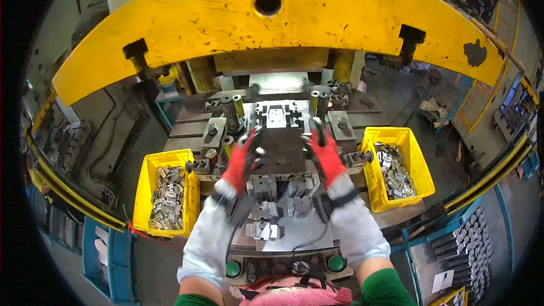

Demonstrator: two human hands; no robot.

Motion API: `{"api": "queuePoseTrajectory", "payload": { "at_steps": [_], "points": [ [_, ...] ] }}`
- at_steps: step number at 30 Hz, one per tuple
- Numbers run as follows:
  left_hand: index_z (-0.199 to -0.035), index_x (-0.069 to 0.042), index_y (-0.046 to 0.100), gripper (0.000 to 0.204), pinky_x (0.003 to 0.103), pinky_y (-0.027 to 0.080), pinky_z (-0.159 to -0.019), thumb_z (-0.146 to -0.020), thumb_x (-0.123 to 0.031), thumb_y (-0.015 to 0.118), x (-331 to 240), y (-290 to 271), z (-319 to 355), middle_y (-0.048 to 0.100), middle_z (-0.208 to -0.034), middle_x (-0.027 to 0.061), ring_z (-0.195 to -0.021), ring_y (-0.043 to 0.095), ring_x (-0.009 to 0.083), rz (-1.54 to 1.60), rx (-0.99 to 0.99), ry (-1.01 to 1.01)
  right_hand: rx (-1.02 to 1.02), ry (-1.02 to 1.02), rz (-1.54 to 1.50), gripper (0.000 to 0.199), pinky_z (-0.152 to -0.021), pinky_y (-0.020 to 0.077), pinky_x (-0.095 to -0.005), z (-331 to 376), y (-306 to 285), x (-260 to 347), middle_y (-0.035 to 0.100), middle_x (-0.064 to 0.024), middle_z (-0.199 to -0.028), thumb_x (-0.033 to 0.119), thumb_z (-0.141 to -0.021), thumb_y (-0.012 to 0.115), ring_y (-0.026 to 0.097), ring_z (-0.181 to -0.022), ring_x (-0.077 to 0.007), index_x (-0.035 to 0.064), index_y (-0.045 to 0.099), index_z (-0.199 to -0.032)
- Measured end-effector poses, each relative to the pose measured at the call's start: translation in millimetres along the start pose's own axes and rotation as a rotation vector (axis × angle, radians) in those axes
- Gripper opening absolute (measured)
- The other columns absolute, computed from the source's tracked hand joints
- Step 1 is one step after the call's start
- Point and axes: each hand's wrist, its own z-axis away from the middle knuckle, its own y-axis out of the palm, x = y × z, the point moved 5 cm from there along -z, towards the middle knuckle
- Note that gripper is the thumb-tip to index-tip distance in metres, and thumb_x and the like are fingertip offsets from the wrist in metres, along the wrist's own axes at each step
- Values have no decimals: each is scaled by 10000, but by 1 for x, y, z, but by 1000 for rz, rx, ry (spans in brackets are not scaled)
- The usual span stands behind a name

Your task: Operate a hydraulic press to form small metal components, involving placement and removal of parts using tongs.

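A heavy yellow beam (pixel 334 5) arches across twelve o'clock, a left yellow bin (pixel 193 195) and a right yellow bin (pixel 424 177), heaped with small metal parts, sit at eight and three o'clock, grey metal blocks (pixel 264 211) cluster at six, and coiled posts (pixel 229 112) crowd in at ten and one. Central among them lies the press die (pixel 283 150), dark and flat nearest, its twelve o'clock side bright with black shapes. The blurred, gloved left hand (pixel 245 153) and right hand (pixel 324 150) flank it, fingers loosely spread, nothing visibly gripped.
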Motion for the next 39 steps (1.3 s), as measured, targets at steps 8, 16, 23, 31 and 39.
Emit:
{"api": "queuePoseTrajectory", "payload": {
  "at_steps": [8, 16, 23, 31, 39],
  "points": [
    [-1056, -68, 478, 319, 211, 397, -395, -847, -297, 405, 5, -146, 201, 440, -629, -3, -475, 428, 79, -447, -525, 64, -539, 96, 452, 523, -779, 390, -268, 188, -226, -25, 519, -118, -1016, 20, -752, 516, 494, -902, -172, 16, 305, -1231],
    [-1021, -15, 468, 371, 209, 373, -410, -838, -329, 397, 57, -191, 258, 405, -598, -8, -443, 383, 69, -157, -461, -195, -191, 376, 565, 466, -741, 402, -291, 248, -173, -54, 541, -132, -895, 148, -737, 571, 506, -819, -181, 17, 409, -1154],
    [-1080, -41, 440, 278, 270, 451, -597, -809, -100, 445, 49, -164, 247, 467, -683, 6, -587, 461, 93, 102, -513, -6, 182, 654, -9, 493, -721, 381, -194, 242, -74, -90, 466, 23, -904, 92, -758, 567, 430, -798, -55, 61, 373, -1210],
    [-917, -72, 470, 167, 269, 431, -541, -762, -115, 515, 72, -200, 280, 451, -652, -1, -563, 457, 102, 151, -642, -5, 249, 245, -87, 357, -674, 389, -201, 110, -30, -18, 476, 3, -848, 148, -833, 481, 434, -761, -67, 25, 404, -1159],
    [-871, -93, 500, 120, 213, 318, -370, -766, -149, 519, 96, -223, 299, 410, -537, -33, -410, 382, 67, 102, -766, -30, 351, 379, -38, 152, -480, 382, -197, -44, 18, -65, 513, 20, -696, 151, -765, 557, 465, -550, -50, 83, 511, -894]
  ]
}}
